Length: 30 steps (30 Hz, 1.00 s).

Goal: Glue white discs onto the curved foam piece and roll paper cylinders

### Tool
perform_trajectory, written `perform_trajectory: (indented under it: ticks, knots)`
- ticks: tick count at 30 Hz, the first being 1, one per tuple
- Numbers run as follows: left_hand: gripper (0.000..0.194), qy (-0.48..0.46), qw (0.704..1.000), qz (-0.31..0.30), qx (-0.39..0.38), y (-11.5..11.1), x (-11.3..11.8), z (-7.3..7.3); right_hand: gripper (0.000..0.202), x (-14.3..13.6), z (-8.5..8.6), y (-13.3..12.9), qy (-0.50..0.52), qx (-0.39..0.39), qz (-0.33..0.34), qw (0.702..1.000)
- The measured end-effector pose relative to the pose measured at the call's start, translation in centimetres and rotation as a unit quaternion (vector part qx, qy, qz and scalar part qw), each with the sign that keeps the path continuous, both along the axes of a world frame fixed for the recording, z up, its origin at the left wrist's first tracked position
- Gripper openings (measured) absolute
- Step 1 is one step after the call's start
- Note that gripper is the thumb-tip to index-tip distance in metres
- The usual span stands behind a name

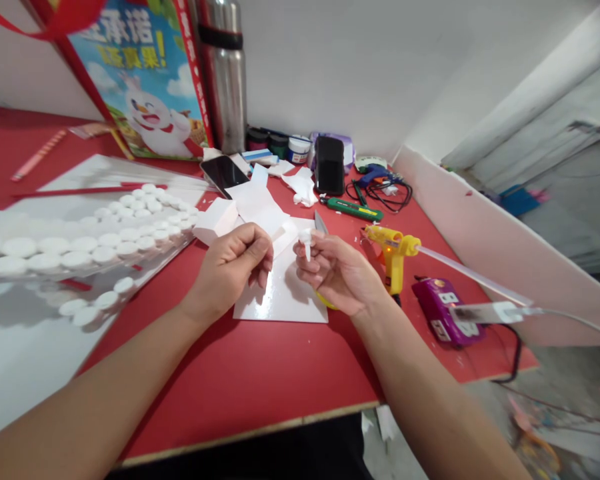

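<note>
Right-hand pinch: the right hand [337, 270]'s thumb and fingertips close on a small white piece [306, 241], its narrow end down, probably gripped lightly for turning.
Left-hand curl: the left hand [235, 260]'s thumb presses the forefinger; whether anything is held, one cannot tell.
White sheet [253, 308]: beneath both hands, perhaps shielding the tabletop.
Yellow glue gun [393, 250]: beside the right hand, likely for easy reach.
White discs [83, 259]: crowd the left side.
Red tabletop [260, 380]: bare toward its near edge, leaving room.
</note>
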<state>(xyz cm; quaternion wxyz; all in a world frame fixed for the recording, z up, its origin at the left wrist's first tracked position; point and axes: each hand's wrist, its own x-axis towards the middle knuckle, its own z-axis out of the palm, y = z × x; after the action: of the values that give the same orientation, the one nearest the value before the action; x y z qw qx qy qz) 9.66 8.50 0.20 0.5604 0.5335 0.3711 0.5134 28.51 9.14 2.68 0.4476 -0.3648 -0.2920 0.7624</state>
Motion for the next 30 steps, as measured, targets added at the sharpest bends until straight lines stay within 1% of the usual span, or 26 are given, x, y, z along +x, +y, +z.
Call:
perform_trajectory:
  ticks: [5, 7, 8, 10, 11, 12, 14, 15, 17, 20, 22, 24, 26, 27, 28, 29, 30]
  knots:
    - [0.049, 0.011, 0.999, -0.007, -0.036, -0.3, 0.1, 0.4, 0.022, 0.0, -0.1, -0.1, -0.020, 0.002, -0.006, 1.000]
    - [0.053, 0.021, 0.999, 0.014, -0.029, -0.3, 0.1, 0.4, 0.023, -0.1, 0.0, -0.2, -0.040, 0.011, 0.001, 0.999]
    - [0.050, 0.018, 0.999, 0.030, -0.021, -0.2, 0.0, 0.4, 0.024, -0.1, 0.0, -0.3, -0.052, 0.021, 0.008, 0.998]
    - [0.033, -0.004, 0.999, 0.042, -0.010, 0.1, -0.1, 0.2, 0.026, -0.1, 0.1, -0.4, -0.079, 0.045, 0.022, 0.996]
    - [0.022, -0.017, 0.999, 0.033, -0.008, 0.2, -0.1, 0.1, 0.027, -0.1, 0.1, -0.4, -0.092, 0.055, 0.025, 0.994]
    - [0.019, -0.026, 1.000, 0.013, -0.009, 0.3, -0.2, 0.1, 0.029, -0.2, 0.1, -0.5, -0.103, 0.062, 0.024, 0.992]
    - [0.034, -0.028, 0.999, -0.043, -0.006, 0.5, -0.2, 0.1, 0.032, -0.3, 0.1, -0.5, -0.123, 0.075, 0.018, 0.989]
    - [0.038, -0.021, 0.997, -0.068, 0.004, 0.5, -0.2, 0.1, 0.034, -0.3, 0.2, -0.6, -0.136, 0.081, 0.014, 0.987]
    - [0.036, -0.001, 0.994, -0.097, 0.043, 0.7, -0.2, 0.2, 0.036, -0.4, 0.2, -0.6, -0.166, 0.091, 0.009, 0.982]
    - [0.025, 0.025, 0.991, -0.093, 0.095, 0.8, -0.1, 0.1, 0.036, -0.3, 0.3, -0.7, -0.199, 0.098, 0.010, 0.975]
    - [0.024, 0.034, 0.990, -0.081, 0.112, 0.9, -0.1, 0.0, 0.036, -0.2, 0.3, -0.6, -0.200, 0.099, 0.018, 0.975]
    - [0.023, 0.050, 0.989, -0.065, 0.124, 0.9, -0.2, -0.1, 0.036, 0.0, 0.3, -0.5, -0.191, 0.102, 0.030, 0.976]
    - [0.022, 0.056, 0.991, -0.049, 0.114, 0.9, -0.1, -0.1, 0.037, 0.5, 0.5, -0.5, -0.206, 0.119, 0.030, 0.971]
    - [0.022, 0.050, 0.993, -0.044, 0.095, 0.8, -0.1, -0.1, 0.036, 0.9, 0.6, -0.6, -0.242, 0.141, 0.016, 0.960]
    - [0.024, 0.038, 0.996, -0.042, 0.069, 0.8, -0.1, -0.2, 0.036, 1.3, 0.9, -0.7, -0.302, 0.172, -0.007, 0.938]
    - [0.025, 0.020, 0.998, -0.042, 0.039, 0.7, 0.0, -0.2, 0.036, 1.8, 1.2, -0.9, -0.385, 0.208, -0.037, 0.898]
    - [0.027, 0.000, 0.999, -0.043, 0.010, 0.7, 0.0, -0.2, 0.037, 2.2, 1.4, -1.2, -0.487, 0.245, -0.065, 0.836]
